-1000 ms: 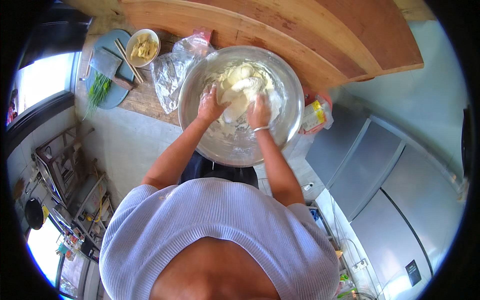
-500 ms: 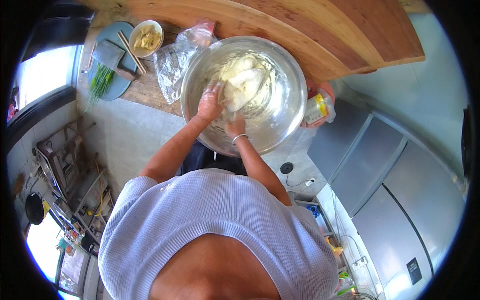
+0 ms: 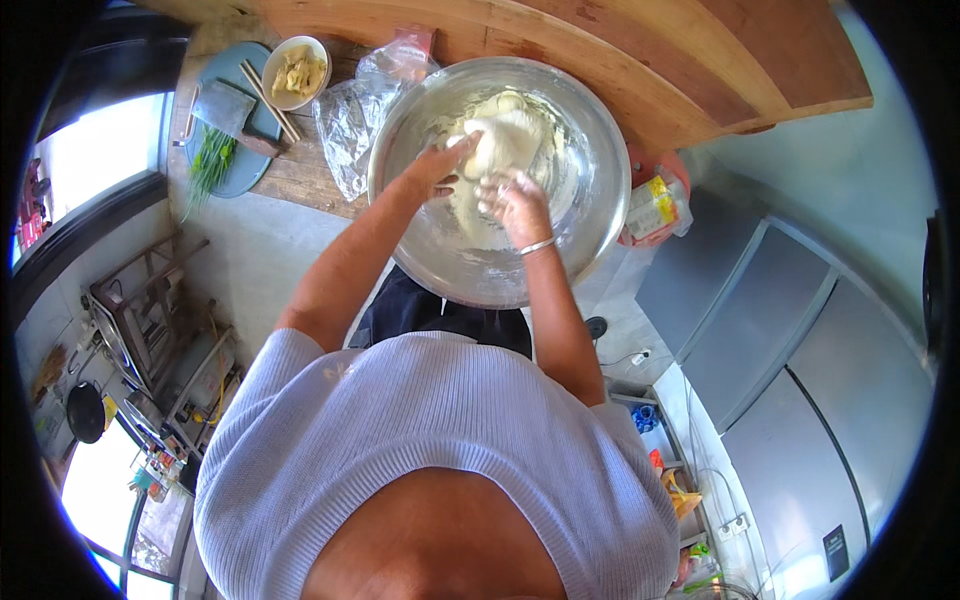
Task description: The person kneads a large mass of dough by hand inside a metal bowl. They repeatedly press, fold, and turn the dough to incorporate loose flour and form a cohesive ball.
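Note:
A wide steel bowl [image 3: 600, 215] holds a pale lump of dough [image 3: 512, 135], with loose flour smeared on the bowl's floor around it. At the dough's left side is my left hand [image 3: 440, 168], fingers apart, the fingertips reaching its edge. My right hand [image 3: 516, 208], floury and wearing a bangle at the wrist, hovers just below the lump with its fingers spread and slightly bent. Neither hand grips the dough. Some fingertips are blurred.
Left of the bowl lie a clear plastic bag [image 3: 350, 125], a bowl of yellowish pieces [image 3: 299, 75], and a blue board [image 3: 243, 178] with a cleaver [image 3: 222, 108], chopsticks [image 3: 268, 97] and green stalks [image 3: 210, 165]. A flour-like package [image 3: 652, 208] stands at right.
My right hand has lifted up and to the right from the dough's lower edge, its fingers spreading. The left hand has shifted toward the dough, which looks more bunched.

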Demonstrator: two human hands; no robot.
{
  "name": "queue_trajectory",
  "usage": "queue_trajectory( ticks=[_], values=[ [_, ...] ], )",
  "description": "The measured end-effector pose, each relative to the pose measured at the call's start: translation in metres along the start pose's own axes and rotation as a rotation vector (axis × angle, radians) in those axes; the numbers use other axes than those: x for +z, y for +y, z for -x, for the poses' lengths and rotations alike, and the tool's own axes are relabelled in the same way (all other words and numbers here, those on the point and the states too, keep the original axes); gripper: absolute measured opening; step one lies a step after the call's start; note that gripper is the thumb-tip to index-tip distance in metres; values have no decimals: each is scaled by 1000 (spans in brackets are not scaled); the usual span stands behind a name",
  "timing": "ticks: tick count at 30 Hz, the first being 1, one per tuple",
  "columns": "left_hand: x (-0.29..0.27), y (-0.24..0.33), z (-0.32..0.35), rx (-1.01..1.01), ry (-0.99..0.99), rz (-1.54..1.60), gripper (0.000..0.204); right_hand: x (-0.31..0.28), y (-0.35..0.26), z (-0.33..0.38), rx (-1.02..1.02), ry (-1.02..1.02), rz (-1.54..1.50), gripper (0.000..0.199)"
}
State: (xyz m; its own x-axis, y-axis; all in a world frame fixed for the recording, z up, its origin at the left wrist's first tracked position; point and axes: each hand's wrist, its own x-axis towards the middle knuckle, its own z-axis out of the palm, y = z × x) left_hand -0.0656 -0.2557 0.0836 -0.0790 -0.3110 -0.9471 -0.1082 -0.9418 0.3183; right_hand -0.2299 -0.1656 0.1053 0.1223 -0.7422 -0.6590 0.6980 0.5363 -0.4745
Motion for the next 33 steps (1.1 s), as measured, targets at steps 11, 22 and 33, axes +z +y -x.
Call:
queue_trajectory(
  ticks=[11, 22, 33],
  values=[
    [44, 27, -17, 4, -266, 501, 31, -20, 137, -37, -456, 607, 1899, 59],
    [55, 48, 5, 19, -190, 590, 33, 21, 97, -73, -542, 5, 1852, 44],
    [44, 41, -12, 38, -281, 560, 34, -18, 58, -38, -492, 47, 2066, 39]
  ],
)
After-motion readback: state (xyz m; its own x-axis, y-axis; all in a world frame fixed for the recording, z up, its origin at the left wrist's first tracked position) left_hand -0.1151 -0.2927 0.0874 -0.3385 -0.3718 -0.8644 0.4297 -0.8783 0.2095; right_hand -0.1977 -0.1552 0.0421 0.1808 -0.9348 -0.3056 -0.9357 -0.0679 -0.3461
